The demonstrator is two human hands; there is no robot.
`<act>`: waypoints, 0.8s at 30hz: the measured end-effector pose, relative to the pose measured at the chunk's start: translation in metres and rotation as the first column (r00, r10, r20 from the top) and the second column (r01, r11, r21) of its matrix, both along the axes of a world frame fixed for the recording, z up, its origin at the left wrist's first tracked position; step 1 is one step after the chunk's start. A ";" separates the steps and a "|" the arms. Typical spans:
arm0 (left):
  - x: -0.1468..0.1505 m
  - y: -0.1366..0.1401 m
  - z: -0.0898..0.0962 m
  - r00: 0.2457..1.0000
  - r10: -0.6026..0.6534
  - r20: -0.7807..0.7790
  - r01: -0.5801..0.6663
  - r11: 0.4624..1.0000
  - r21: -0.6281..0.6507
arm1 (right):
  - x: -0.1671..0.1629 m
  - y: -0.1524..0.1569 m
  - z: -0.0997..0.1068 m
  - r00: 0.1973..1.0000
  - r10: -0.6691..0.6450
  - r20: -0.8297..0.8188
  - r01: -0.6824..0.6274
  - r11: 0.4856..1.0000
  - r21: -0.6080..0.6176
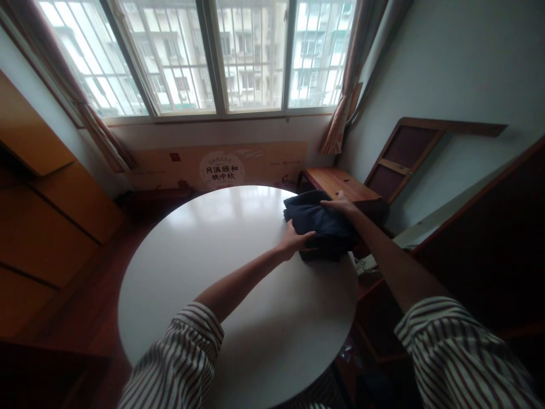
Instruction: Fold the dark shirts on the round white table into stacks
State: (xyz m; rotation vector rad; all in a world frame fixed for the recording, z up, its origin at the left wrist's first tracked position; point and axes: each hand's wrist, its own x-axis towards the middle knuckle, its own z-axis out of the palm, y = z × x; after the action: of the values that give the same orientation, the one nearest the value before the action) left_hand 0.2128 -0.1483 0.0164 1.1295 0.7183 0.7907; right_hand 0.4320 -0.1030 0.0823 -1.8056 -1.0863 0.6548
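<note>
Jointly, two hands (pixel 293 242) (pixel 341 205) holding one dark bundle (pixel 315 215), one table (pixel 191 255).

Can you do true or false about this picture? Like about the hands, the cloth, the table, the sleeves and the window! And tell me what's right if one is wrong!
1. The left hand and the right hand both touch the dark folded cloth. True.
2. The round white table has the dark folded cloth by its left edge. False: it is by the right edge.
3. Curtains hang at both sides of the window. True.
4. The striped sleeves cover both hands. False: the hands and forearms are bare.
5. A banner with writing is below the window. True.
</note>
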 end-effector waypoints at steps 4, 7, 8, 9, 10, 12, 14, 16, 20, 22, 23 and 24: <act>-0.008 0.001 0.002 0.914 0.276 -0.296 -0.074 0.833 0.548 | -0.018 0.004 0.007 0.686 0.227 0.692 -0.371 0.926 0.064; -0.010 -0.004 0.009 0.787 0.510 -0.348 0.155 0.382 0.911 | -0.039 0.012 0.003 0.352 0.468 0.811 -0.547 0.806 -0.227; -0.009 -0.006 0.008 0.762 0.536 -0.363 0.250 0.273 0.929 | -0.044 0.015 -0.001 0.313 0.525 0.791 -0.519 0.792 -0.320; -0.008 -0.009 0.006 0.737 0.553 -0.389 0.330 0.209 0.921 | -0.049 0.019 -0.006 0.298 0.571 0.765 -0.474 0.784 -0.401; -0.006 -0.012 0.002 0.706 0.573 -0.416 0.389 0.176 0.904 | -0.052 0.022 -0.011 0.297 0.606 0.738 -0.431 0.775 -0.463; -0.003 -0.018 -0.010 0.649 0.617 -0.445 0.464 0.143 0.874 | -0.056 0.030 -0.021 0.319 0.643 0.697 -0.368 0.761 -0.534; -0.001 -0.023 -0.024 0.621 0.647 -0.442 0.509 0.095 0.855 | -0.059 0.038 -0.028 0.347 0.651 0.675 -0.337 0.759 -0.558; 0.000 -0.026 -0.035 0.607 0.666 -0.434 0.536 0.061 0.842 | -0.063 0.046 -0.034 0.367 0.650 0.665 -0.311 0.760 -0.571; -0.002 -0.031 -0.042 0.587 0.673 -0.450 0.569 0.053 0.821 | -0.075 0.068 -0.037 0.385 0.670 0.635 -0.280 0.740 -0.611; -0.006 -0.032 -0.036 0.595 0.658 -0.461 0.570 0.059 0.820 | -0.078 0.081 -0.034 0.392 0.684 0.615 -0.276 0.725 -0.631; -0.008 -0.032 -0.030 0.609 0.642 -0.466 0.565 0.063 0.823 | -0.077 0.086 -0.030 0.394 0.684 0.613 -0.280 0.725 -0.629; -0.009 -0.031 -0.022 0.626 0.617 -0.476 0.557 0.072 0.827 | -0.075 0.091 -0.025 0.396 0.684 0.613 -0.289 0.726 -0.624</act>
State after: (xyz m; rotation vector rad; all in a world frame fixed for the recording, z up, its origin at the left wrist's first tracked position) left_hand 0.2035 -0.1789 -0.0051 3.0759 0.8882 0.7581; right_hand 0.3573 -0.0115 0.0569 -2.2312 -2.3938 0.3572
